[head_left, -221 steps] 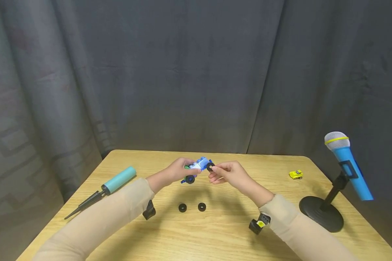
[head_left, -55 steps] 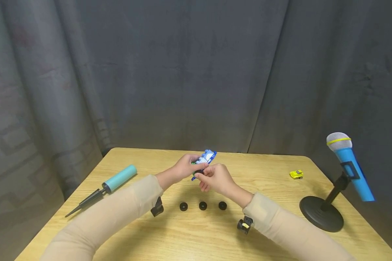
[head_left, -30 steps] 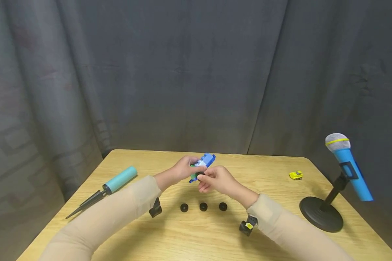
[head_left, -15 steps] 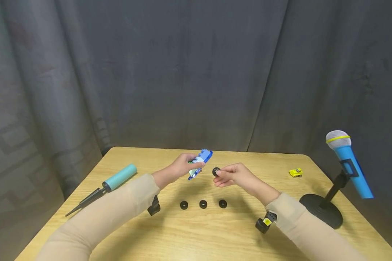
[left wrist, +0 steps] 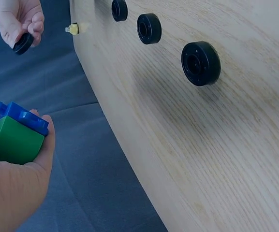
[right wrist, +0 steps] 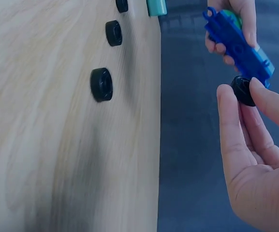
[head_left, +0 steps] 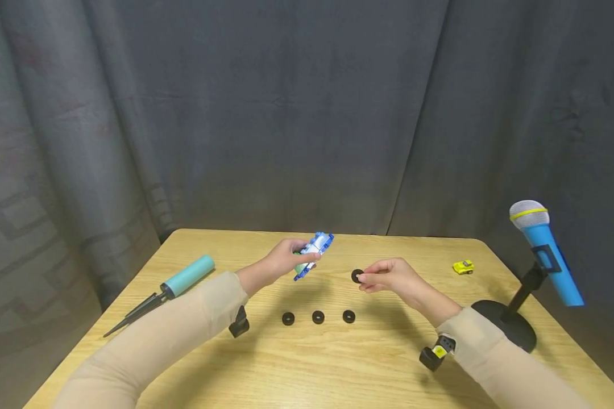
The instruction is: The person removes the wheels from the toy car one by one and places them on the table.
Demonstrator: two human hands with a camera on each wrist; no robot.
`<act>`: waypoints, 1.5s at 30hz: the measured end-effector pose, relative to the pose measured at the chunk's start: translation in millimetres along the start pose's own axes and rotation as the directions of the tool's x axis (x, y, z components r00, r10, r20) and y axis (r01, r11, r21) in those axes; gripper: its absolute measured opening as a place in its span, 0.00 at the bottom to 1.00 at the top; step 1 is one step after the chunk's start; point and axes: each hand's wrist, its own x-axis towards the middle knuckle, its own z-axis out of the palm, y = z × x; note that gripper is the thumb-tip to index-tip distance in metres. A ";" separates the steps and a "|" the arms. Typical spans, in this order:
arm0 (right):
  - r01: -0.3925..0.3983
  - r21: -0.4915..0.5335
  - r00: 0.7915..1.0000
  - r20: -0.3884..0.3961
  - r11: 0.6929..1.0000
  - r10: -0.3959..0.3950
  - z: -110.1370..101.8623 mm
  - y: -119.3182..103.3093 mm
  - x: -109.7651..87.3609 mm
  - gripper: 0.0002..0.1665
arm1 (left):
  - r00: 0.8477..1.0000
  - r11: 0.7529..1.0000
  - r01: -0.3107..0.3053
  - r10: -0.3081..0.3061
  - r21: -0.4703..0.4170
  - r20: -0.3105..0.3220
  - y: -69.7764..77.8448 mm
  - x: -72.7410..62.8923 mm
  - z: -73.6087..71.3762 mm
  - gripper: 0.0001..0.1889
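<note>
My left hand grips a toy car body made of blue and green blocks, raised over the far part of the table. In the right wrist view its blue underside shows with no wheels on it. My right hand pinches a small black wheel between thumb and fingers, to the right of the car body. Below the hands, three more black wheels stand in a row on the table: a left one, a middle one and a right one.
A teal hand pump with a black nozzle lies at the left. Toward the right are a small yellow toy car and a blue microphone on a black stand. A grey curtain hangs behind the wooden table.
Over the last seconds a third wheel came to stand in the row. My right hand pulled another wheel off the car body and moved right with it. The left hand keeps its hold.
</note>
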 end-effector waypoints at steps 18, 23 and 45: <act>-0.127 -0.056 0.991 -0.048 0.990 0.124 -23.7 39.7 -12.5 0.19 | 1.000 1.000 -0.001 0.001 0.014 -0.003 -0.4 -5.2 -1.7 0.23; -0.168 -0.106 0.985 -0.052 0.980 0.164 -24.0 46.9 -14.8 0.17 | 1.000 1.000 -0.006 0.006 0.022 0.001 -0.5 -5.7 -2.7 0.23; -0.201 -0.324 0.977 -0.130 0.924 0.167 -13.4 60.2 -23.0 0.08 | 1.000 1.000 0.005 -0.005 0.008 0.014 -1.5 -9.2 -0.5 0.22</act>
